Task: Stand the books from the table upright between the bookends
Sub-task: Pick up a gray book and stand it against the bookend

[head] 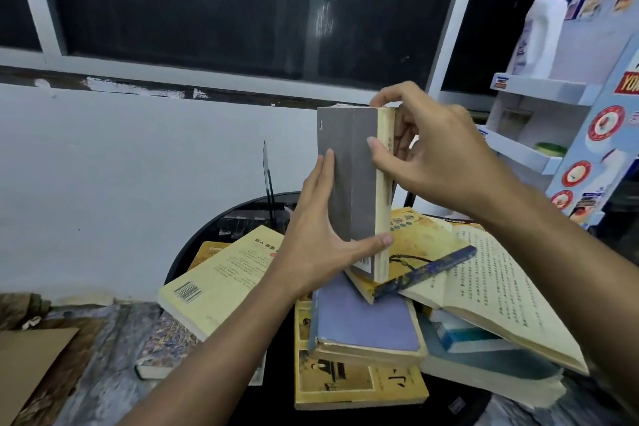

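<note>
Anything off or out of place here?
Yes. Books on the table lie in a skewed, overlapping heap, none standing. An open book sprawls pages-up at the right; a blue stick-like object lies slanted across the pile. Left hand and right hand hold the gray book upright.

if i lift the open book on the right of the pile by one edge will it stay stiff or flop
Probably floppy: the open yellowed paperback book has soft, curved pages, so it should sag and fall shut. It lies tilted on uneven books, so a push may slide it. The blue patterned rod resting partly on its left page would likely roll off.
</note>
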Motion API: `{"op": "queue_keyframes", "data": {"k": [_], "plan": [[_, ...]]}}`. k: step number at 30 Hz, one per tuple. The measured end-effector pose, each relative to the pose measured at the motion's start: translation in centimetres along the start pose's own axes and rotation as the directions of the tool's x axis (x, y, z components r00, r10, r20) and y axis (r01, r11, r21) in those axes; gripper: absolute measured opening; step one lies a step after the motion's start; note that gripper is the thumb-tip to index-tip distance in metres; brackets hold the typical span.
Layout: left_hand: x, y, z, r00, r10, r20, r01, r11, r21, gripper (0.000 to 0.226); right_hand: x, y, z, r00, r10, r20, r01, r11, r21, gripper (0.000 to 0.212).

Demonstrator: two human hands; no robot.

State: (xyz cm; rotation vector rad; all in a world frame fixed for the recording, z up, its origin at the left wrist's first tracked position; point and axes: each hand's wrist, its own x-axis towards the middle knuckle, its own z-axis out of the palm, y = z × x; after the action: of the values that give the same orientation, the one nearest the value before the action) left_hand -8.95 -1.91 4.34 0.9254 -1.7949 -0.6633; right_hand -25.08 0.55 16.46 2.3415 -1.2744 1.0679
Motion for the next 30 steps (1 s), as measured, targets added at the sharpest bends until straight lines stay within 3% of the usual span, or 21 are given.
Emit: {"op": "queue_keyframes", "data": {"k": [7,12,16,24,30], "plan": [[0.0,-0.1,0.2,0.998,0.040,0.038,-0.042,0.999,0.029,0.130,1.4,-0.2,-0.2,0.994,0.049,0.097,-0.036,0.991,-0.132,0.041],[0.6,-0.6,-0.8,0.995,0.046,0.094,-0.049,0.998,0.038,0.128,2.4,-0.5,0.0,0.997,0.005,0.077,0.008,0.986,-0.166,0.029],[1.6,-1.9,-3.0,0.990,0.051,0.134,-0.060,0.996,0.068,0.118,3.9,-0.7,1.1,0.998,0.022,0.067,-0.011,0.987,-0.163,0.034],[5.7,-6.8,-8.1,0.999,0.021,0.051,-0.038,0.930,0.367,0.086,7.4,-0.4,4.2,0.999,0.026,0.028,-0.022,0.988,-0.154,0.037],[9.5,-9.8,-10.4,0.995,-0.093,0.025,0.061,0.809,0.585,0.086,10.4,0.2,7.4,0.992,0.109,0.058,-0.094,0.971,-0.218,0.027]]}}
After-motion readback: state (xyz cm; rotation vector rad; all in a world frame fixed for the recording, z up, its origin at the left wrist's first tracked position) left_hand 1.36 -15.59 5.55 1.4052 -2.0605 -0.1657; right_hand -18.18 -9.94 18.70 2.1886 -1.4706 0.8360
